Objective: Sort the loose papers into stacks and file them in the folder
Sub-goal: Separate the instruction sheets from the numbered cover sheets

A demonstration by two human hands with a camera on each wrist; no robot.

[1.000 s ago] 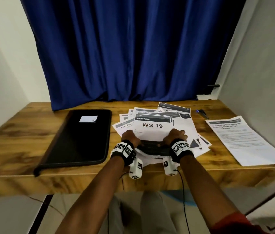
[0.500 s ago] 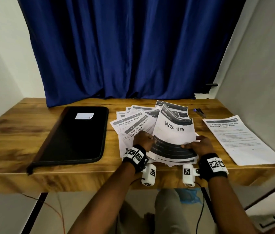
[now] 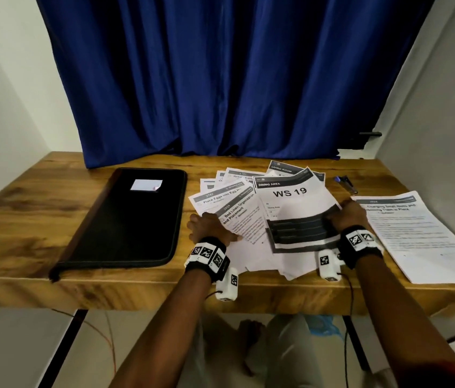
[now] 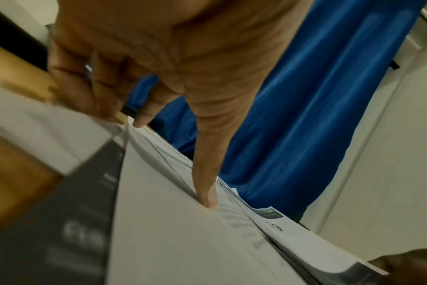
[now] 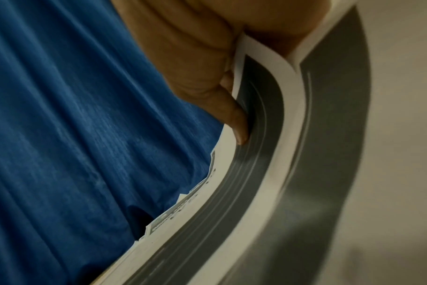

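A blue curtain (image 3: 237, 79) hangs behind the wooden bench (image 3: 25, 219), pale walls closing in on both sides. The black folder (image 3: 131, 219) lies shut on the left part of the bench, a small white label (image 3: 146, 185) stuck near its far end, well apart from either hand. A pen (image 3: 345, 183) with a blue cap rests near the back right, and a single printed sheet (image 3: 422, 236) lies alone at the right edge, just beside the right wrist. Between folder and that sheet sits the fan of loose papers (image 3: 237, 197), overlapping one another so most headings are half covered.

The left hand (image 3: 206, 225) rests on the fan's left side, fingers (image 4: 205, 183) fairly straight and slightly apart, one tip pressing down into the sheets. The right hand (image 3: 346, 217) pinches the right edge of the WS 19 sheet (image 3: 293, 208), thumb over and fingers (image 5: 234, 115) under, the paper curling up in that grip.

Compared with half a second ago, the hands have drawn further apart: the left has slid leftward onto the "Bed Linen" page, and the right has carried the WS 19 sheet toward the right, so it now lies flatter and squarer across the pile. A second ago both hands sat together at the pile's near edge. Folder, pen and lone sheet have not moved.
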